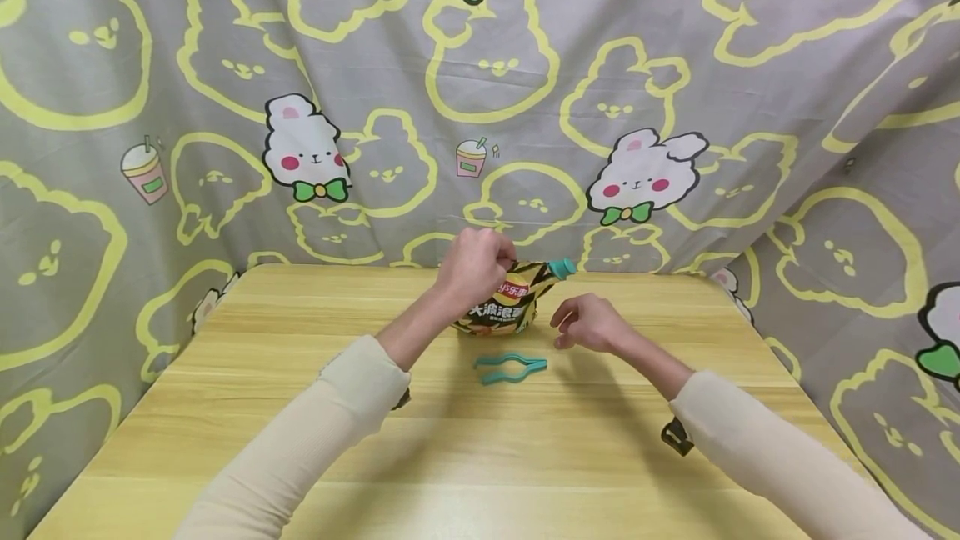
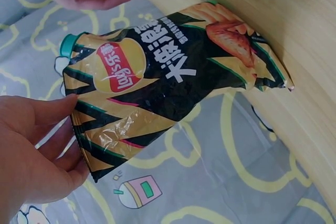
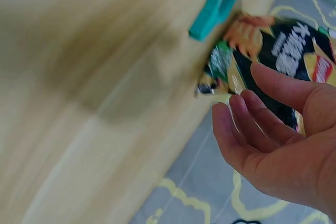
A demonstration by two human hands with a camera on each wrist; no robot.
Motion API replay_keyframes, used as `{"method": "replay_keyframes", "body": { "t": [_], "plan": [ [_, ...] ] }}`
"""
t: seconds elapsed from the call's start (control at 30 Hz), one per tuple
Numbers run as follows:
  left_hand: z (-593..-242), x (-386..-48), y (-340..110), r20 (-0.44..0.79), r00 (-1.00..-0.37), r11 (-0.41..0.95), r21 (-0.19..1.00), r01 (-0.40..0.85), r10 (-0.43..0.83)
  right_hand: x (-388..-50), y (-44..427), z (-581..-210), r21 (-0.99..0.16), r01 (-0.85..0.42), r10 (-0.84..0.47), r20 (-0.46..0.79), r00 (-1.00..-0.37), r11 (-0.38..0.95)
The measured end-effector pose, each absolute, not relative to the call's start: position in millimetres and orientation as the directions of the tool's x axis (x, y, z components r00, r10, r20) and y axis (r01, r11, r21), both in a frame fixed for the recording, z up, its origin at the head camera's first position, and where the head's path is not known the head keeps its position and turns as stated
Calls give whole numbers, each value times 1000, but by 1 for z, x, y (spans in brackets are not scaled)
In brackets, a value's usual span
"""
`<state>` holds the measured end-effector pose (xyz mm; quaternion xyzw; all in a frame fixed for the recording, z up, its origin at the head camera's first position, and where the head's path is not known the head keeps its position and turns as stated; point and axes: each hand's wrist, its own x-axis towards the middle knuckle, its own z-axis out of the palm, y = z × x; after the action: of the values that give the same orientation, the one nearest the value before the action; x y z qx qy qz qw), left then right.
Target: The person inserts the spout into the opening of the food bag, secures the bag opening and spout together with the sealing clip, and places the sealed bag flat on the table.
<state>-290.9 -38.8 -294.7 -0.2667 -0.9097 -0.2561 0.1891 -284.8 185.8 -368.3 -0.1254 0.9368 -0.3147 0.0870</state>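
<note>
A black-and-gold chip bag [image 1: 498,311] stands near the back of the wooden table, its printed front facing me. My left hand [image 1: 474,263] pinches the bag's top edge between thumb and fingers, plainly seen in the left wrist view. A teal round cap-like piece [image 1: 561,268] sits at the bag's upper right corner. To the right of the bag, my right hand [image 1: 592,323] hovers with loosely bent fingers and nothing in them. In front of the bag lies a teal tong-shaped clip [image 1: 513,368], its narrow joined end toward the right.
The wooden table [image 1: 480,457] fills the lower view. Behind it and along both sides hangs a grey curtain [image 1: 510,48] with yellow cartoon outlines. Dark straps [image 1: 677,437] show below the right sleeve.
</note>
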Motion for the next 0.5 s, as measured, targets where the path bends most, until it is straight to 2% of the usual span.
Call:
{"method": "replay_keyframes", "body": {
  "t": [0.5],
  "plan": [
    [-294,-291,-40,472,-792,740,354,572,386,-274,157,-402,-611,-246,-336,-35,-941,753]
  ]
}}
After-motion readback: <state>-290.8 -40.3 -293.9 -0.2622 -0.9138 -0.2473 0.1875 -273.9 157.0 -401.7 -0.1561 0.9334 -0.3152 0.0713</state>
